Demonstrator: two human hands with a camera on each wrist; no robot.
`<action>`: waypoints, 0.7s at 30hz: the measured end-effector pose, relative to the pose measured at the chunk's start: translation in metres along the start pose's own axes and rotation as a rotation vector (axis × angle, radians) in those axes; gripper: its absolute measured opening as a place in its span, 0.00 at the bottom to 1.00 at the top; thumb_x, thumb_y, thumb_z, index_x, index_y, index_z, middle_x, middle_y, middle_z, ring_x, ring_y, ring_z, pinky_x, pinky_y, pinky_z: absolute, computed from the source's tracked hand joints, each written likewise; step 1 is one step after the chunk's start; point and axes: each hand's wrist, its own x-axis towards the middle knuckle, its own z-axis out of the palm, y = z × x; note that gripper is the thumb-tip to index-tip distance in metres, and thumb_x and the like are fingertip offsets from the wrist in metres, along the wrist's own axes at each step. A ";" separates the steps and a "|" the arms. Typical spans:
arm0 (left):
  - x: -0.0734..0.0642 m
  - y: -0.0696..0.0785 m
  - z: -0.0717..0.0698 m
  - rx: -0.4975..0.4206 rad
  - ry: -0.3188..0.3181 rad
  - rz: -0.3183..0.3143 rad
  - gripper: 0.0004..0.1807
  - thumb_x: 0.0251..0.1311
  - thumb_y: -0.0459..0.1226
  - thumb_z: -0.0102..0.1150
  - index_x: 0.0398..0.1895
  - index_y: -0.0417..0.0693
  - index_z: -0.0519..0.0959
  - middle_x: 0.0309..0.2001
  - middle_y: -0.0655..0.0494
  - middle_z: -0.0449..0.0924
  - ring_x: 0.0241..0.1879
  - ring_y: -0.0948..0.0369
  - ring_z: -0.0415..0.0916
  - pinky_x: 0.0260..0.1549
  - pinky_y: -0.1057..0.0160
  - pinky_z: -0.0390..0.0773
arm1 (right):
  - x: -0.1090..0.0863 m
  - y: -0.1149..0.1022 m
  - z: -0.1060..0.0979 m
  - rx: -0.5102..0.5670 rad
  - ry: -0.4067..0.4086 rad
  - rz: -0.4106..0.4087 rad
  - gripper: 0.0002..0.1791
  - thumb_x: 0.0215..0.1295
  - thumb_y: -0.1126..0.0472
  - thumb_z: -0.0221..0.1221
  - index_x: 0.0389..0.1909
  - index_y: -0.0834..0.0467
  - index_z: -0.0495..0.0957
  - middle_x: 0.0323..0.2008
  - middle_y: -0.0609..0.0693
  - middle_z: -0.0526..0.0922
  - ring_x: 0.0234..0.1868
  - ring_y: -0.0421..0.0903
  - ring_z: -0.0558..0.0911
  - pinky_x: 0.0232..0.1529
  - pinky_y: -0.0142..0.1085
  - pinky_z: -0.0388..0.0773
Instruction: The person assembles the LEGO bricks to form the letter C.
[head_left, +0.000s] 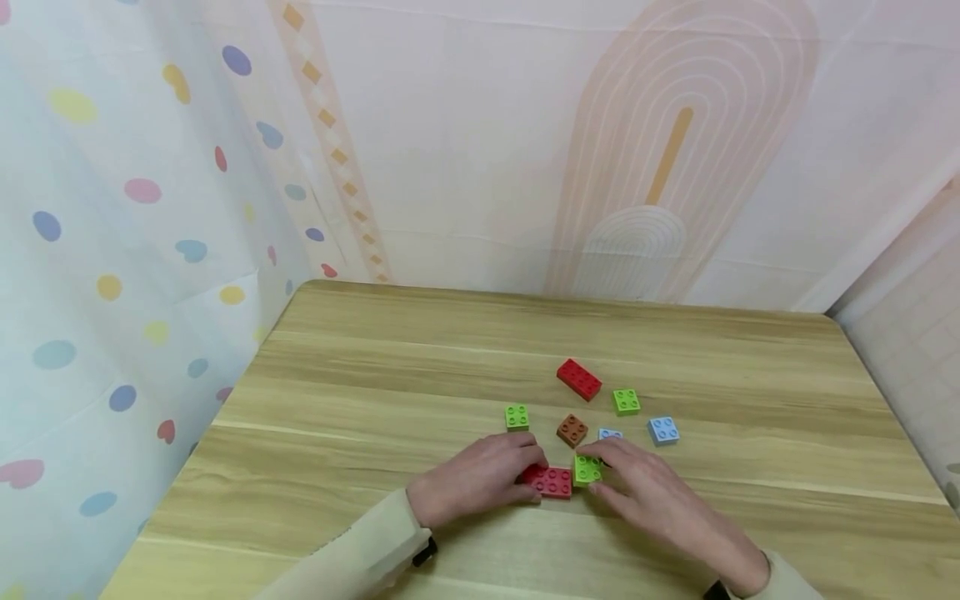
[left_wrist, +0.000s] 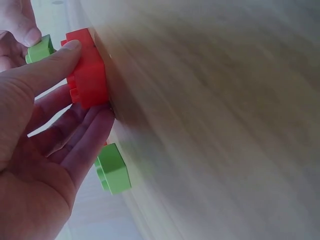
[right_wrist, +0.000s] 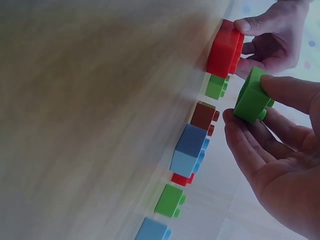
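Pale patterned curtains point(head_left: 465, 167) behind a wood-grain table point(head_left: 360, 350), as seen in the head view. Roughly midway between the table's side edges and well short of its far edge: held red brick point(head_left: 553, 482), studs up, gripped at one end by the left hand point(head_left: 480, 479). Just to its right: held green brick point(head_left: 587, 470), pinched by the right hand point(head_left: 660, 500). Beyond, on the table: brown brick point(head_left: 572, 430) and, partly covered by the right hand, near blue brick point(head_left: 611, 433). Closest to the far edge: far red brick point(head_left: 579, 379). Toward the left edge: left green brick point(head_left: 517, 417). Toward the right edge: far green brick point(head_left: 626, 402) and, farther right, outer blue brick point(head_left: 663, 430).

Left wrist view: held red brick between thumb and fingers of the left hand, low over the table; contact with its surface not clear.

Right wrist view: held green brick in a thumb-and-fingertip grasp of the right hand, tilted, raised off the table, apart from held red brick.
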 end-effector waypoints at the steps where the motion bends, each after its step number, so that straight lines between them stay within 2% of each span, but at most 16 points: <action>1: 0.001 0.000 0.000 0.004 0.001 0.001 0.17 0.63 0.47 0.72 0.49 0.49 0.84 0.39 0.64 0.78 0.34 0.73 0.69 0.33 0.76 0.71 | 0.001 0.000 0.001 0.006 -0.004 0.006 0.24 0.65 0.65 0.69 0.62 0.60 0.79 0.56 0.51 0.84 0.57 0.52 0.82 0.57 0.50 0.81; 11: 0.003 0.001 0.000 0.007 -0.005 -0.015 0.16 0.62 0.47 0.73 0.48 0.50 0.85 0.39 0.65 0.78 0.33 0.73 0.68 0.31 0.76 0.71 | 0.005 -0.004 0.006 0.017 -0.021 0.030 0.24 0.65 0.63 0.70 0.61 0.58 0.80 0.56 0.51 0.84 0.57 0.51 0.83 0.56 0.50 0.82; 21: 0.003 0.001 -0.001 -0.019 -0.013 -0.032 0.16 0.62 0.47 0.74 0.49 0.51 0.85 0.39 0.66 0.78 0.33 0.73 0.68 0.31 0.76 0.70 | 0.008 -0.005 0.010 0.013 -0.044 0.008 0.22 0.64 0.63 0.70 0.59 0.58 0.81 0.55 0.51 0.84 0.54 0.49 0.84 0.54 0.48 0.83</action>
